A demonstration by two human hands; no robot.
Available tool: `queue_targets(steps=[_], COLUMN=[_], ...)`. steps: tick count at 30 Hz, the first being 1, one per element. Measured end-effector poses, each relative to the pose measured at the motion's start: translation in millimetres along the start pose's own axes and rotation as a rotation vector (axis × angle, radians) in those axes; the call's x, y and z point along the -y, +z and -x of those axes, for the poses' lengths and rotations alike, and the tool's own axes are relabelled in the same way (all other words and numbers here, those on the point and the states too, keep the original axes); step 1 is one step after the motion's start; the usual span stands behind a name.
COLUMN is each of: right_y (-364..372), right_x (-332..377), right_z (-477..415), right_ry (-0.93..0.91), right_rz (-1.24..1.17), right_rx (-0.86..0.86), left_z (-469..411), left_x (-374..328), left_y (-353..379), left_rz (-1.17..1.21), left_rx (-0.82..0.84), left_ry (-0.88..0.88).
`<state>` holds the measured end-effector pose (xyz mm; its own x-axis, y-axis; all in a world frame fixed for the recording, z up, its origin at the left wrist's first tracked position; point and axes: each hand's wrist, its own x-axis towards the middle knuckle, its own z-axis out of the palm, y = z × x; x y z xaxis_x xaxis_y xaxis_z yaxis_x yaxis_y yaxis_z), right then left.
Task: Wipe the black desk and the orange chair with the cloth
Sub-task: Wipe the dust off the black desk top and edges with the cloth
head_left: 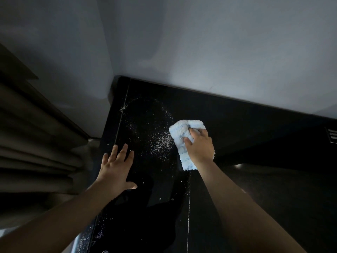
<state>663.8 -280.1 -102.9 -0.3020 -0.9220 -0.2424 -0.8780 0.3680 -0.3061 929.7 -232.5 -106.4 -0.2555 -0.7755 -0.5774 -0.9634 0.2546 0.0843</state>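
The glossy black desk (228, 121) runs along a pale wall into a corner. White crumbs or powder (160, 141) lie scattered over its left part. A light blue fluffy cloth (179, 131) lies on the desk just right of the crumbs. My right hand (199, 145) lies on top of the cloth, its fingers curled into the fabric and gripping it. My left hand (116, 167) rests flat on the desk near its left edge, fingers spread, holding nothing. The orange chair is out of view.
Brown pleated curtains (36, 143) hang at the left, close to the desk's left end. The grey wall (200, 52) stands right behind the desk. A thin white line of powder (188, 207) runs along the desk's front. A small vent-like object (331, 135) sits at the right edge.
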Motion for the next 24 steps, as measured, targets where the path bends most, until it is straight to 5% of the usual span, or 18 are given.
queue_targets(steps=[24], right_y=[25.6], right_x=[-14.5], right_z=[115.8], right_ry=[0.087], right_rz=[-0.002], right_rx=[-0.042], left_z=[65.3], left_x=[4.5], left_y=[43.4], left_rz=[-0.02], left_rx=[0.117], left_ry=[0.12])
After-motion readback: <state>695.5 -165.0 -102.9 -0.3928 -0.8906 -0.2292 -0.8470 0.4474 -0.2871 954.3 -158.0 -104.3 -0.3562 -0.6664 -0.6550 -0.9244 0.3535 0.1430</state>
